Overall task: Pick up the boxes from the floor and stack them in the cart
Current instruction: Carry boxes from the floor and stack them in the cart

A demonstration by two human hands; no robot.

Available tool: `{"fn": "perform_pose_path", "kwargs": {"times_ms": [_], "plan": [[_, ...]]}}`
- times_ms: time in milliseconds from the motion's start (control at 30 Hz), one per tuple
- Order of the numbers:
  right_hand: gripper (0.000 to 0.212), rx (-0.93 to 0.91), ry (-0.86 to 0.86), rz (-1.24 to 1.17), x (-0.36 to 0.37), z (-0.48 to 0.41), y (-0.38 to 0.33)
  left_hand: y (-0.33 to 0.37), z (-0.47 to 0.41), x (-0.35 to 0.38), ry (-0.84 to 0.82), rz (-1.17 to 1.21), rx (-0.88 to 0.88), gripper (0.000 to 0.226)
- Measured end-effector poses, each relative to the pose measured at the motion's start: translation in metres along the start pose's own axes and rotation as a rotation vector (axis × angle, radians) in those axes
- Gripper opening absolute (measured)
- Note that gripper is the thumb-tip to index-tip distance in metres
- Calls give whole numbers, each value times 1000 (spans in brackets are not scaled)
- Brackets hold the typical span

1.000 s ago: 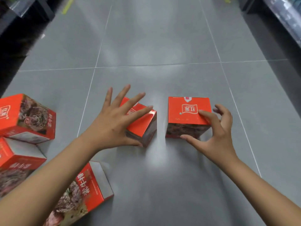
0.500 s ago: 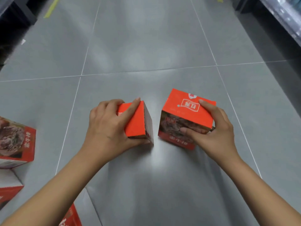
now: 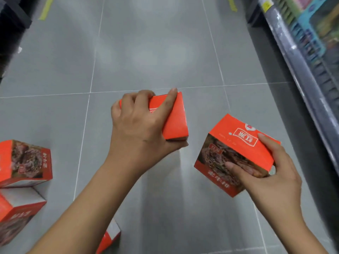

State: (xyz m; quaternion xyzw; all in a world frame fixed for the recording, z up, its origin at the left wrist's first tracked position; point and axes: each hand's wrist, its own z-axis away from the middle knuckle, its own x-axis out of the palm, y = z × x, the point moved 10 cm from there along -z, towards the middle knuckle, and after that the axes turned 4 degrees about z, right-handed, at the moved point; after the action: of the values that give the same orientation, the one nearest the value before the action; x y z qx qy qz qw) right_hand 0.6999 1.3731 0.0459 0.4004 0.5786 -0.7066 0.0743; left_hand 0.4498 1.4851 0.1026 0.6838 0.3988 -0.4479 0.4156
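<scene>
Gripping, left: the left hand [image 3: 137, 129] clamps a red box [image 3: 176, 118], fingers curled over its top and far edge, forefinger laid along the top, thumb tucked under the near lower edge
Gripping, right: the right hand [image 3: 271, 178] holds a second red box [image 3: 238, 154], thumb pressed on the pictured front face, fingers close together over the red top
Held boxes: both above the grey tiled floor [image 3: 156, 52], apart from each other; the right one tilted, a corner pointing down
Floor boxes: upper left box [image 3: 27, 162] and lower left box [image 3: 16, 211] close together at the left edge; a bottom box [image 3: 110, 237] beside the left forearm, cut off by the frame
Surroundings: store shelf [image 3: 302, 52] along the right, blurred
</scene>
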Motion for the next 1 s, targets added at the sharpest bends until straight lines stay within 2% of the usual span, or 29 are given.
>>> {"fn": "perform_pose_path", "kwargs": {"times_ms": [300,600,800,1000], "plan": [[87,-28,0,115,-202,14,-179,117,-44,-236,-100,16,177,102],[89,10,32,87,-386,60,-331,220,-61,-462,-172,-8,293,93],[90,93,162,37,-474,113,-378,269,-47,-548,-174,60,377,99],[90,215,313,81,-527,184,-393,300,-35,-602,-167,136,508,103]]}}
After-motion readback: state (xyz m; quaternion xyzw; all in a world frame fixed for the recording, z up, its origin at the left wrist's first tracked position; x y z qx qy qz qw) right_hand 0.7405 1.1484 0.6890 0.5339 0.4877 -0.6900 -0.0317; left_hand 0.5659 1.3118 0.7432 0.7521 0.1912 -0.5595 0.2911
